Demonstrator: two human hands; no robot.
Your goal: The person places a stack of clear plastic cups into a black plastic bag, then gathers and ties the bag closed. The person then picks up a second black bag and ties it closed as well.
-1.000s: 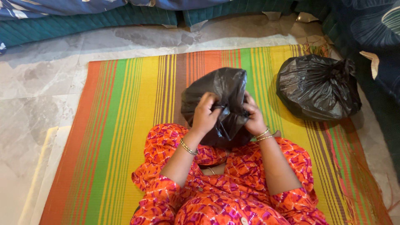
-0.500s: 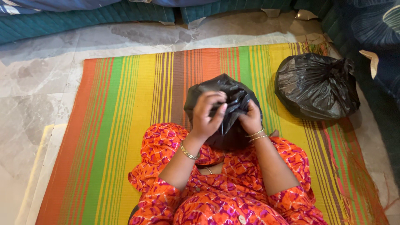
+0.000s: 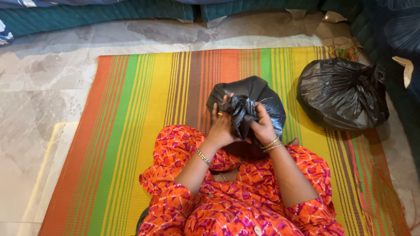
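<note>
A black plastic bag [image 3: 258, 94] rests in front of my lap on the striped mat [image 3: 131, 109]. Its mouth is gathered into a twisted neck between my hands. My left hand [image 3: 222, 126] grips the left side of that gathered neck, fingers curled. My right hand [image 3: 264, 126] clasps the neck from the right, touching the plastic. Both wrists wear gold bangles. I sit cross-legged in orange and pink patterned clothing [image 3: 236, 205].
A second black plastic bag [image 3: 341, 94], tied at the top, sits on the mat to the right. Grey marble floor [image 3: 39, 100] surrounds the mat. Teal quilted cushions [image 3: 87, 15] line the far side, and dark blue fabric [image 3: 393, 35] lies at the right.
The bag's loose top has been drawn down and bunched tighter between my hands. My left hand dropped lower and closed on the neck. The view shifted slightly.
</note>
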